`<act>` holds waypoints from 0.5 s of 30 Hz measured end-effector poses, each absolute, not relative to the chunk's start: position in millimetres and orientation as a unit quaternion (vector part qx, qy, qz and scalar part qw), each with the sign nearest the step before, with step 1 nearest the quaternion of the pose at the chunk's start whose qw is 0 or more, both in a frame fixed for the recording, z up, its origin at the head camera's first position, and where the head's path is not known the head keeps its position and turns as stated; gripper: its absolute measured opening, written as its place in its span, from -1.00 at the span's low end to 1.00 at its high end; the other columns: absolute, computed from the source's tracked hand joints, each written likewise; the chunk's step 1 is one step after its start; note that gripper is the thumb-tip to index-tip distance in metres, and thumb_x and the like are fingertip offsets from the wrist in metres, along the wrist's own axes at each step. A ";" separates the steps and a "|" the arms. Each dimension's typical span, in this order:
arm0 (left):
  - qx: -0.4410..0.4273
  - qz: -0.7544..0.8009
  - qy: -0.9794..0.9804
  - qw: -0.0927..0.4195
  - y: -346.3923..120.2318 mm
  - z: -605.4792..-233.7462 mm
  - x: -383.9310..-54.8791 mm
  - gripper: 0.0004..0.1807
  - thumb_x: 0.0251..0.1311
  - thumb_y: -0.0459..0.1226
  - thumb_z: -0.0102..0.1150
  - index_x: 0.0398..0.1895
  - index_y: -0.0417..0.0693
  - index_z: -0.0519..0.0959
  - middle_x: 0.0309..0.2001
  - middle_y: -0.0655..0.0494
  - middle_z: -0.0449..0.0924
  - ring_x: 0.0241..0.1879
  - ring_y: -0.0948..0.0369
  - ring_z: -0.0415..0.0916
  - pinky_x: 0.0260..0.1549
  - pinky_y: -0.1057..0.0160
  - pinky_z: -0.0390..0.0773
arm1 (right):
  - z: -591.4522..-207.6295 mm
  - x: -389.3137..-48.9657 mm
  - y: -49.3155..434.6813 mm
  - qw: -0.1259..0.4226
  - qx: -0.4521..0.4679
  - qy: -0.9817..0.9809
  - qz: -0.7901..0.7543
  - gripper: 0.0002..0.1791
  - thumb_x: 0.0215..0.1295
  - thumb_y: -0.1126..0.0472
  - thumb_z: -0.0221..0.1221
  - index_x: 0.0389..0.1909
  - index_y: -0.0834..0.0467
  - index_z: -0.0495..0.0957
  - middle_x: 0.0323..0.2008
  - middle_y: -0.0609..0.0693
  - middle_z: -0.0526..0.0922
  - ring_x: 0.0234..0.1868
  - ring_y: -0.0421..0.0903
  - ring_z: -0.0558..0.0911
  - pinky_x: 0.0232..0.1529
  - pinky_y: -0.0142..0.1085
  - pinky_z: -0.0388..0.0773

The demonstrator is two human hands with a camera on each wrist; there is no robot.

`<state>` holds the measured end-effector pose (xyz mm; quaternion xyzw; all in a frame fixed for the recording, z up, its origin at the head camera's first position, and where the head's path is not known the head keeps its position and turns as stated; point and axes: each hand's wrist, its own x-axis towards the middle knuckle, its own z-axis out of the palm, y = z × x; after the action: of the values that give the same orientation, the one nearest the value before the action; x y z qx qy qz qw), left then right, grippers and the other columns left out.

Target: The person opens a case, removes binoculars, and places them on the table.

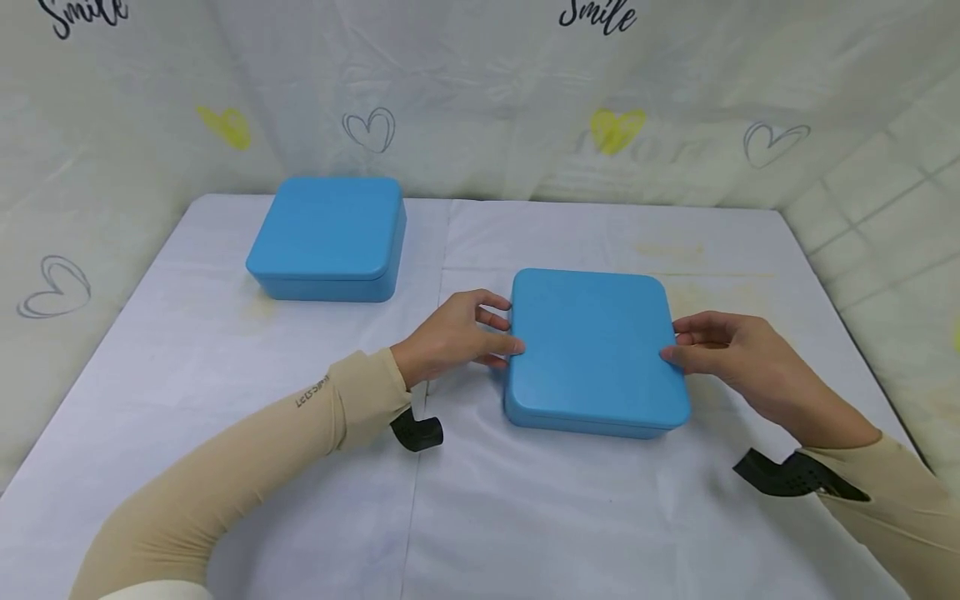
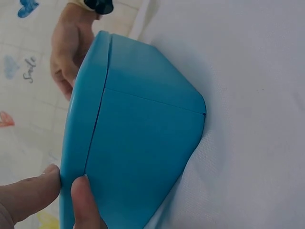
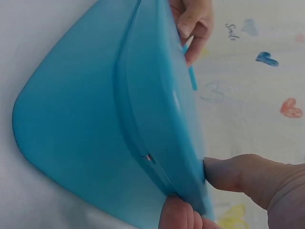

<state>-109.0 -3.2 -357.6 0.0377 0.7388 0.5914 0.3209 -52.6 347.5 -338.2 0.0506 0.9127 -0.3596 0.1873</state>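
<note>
Your left grip [image 1: 459, 333], right grip [image 1: 738, 357] both narrow, pinching opposite edges of lid [image 2: 80, 119] on near blue box [image 1: 596, 354], right of centre on surface [image 1: 540, 517]. Wrist views show you fingertips [image 2: 84, 195] right at lid seam [image 2: 98, 119], contact head view hides; head view gives whole second box [image 1: 326, 229], back left.

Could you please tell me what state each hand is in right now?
Left hand: closed, pinching the left edge of the lid on the nearer box.
Right hand: closed, pinching that lid's right edge.
</note>
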 end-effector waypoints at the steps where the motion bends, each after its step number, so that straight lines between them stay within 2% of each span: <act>1: 0.038 0.592 0.739 0.320 -3.2 -357.7 -109.1 -0.23 0.18 -0.39 0.46 0.44 -0.11 0.33 0.23 -0.13 0.52 -0.14 0.03 0.77 -0.08 0.09 0.78 | -337.8 -52.6 347.4 0.187 0.050 0.914 -0.357 -0.27 0.37 -0.16 0.31 0.38 0.19 0.41 -0.08 -0.29 0.59 -0.11 -0.47 0.55 -0.10 -0.57 0.47; 11: 0.040 0.599 0.733 0.319 -4.1 -357.6 -108.1 -0.25 0.18 -0.39 0.46 0.43 -0.12 0.35 0.22 -0.14 0.52 -0.12 0.03 0.76 -0.10 0.11 0.79 | -337.1 -50.7 347.1 0.183 0.058 0.916 -0.353 -0.24 0.32 -0.23 0.33 0.37 0.14 0.43 -0.05 -0.27 0.60 -0.07 -0.45 0.54 -0.09 -0.54 0.49; 15: 0.041 0.602 0.731 0.320 -5.3 -358.4 -108.0 -0.26 0.18 -0.39 0.46 0.42 -0.13 0.35 0.22 -0.14 0.53 -0.11 0.03 0.76 -0.09 0.10 0.79 | -334.0 -49.6 347.4 0.182 0.065 0.917 -0.349 -0.24 0.29 -0.27 0.34 0.36 0.08 0.46 -0.08 -0.37 0.63 -0.05 -0.47 0.54 -0.06 -0.53 0.48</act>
<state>-108.0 -5.3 -358.4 0.0408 0.7309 0.6016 0.3197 -49.6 347.4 -334.0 0.0646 0.9171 -0.3489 0.1818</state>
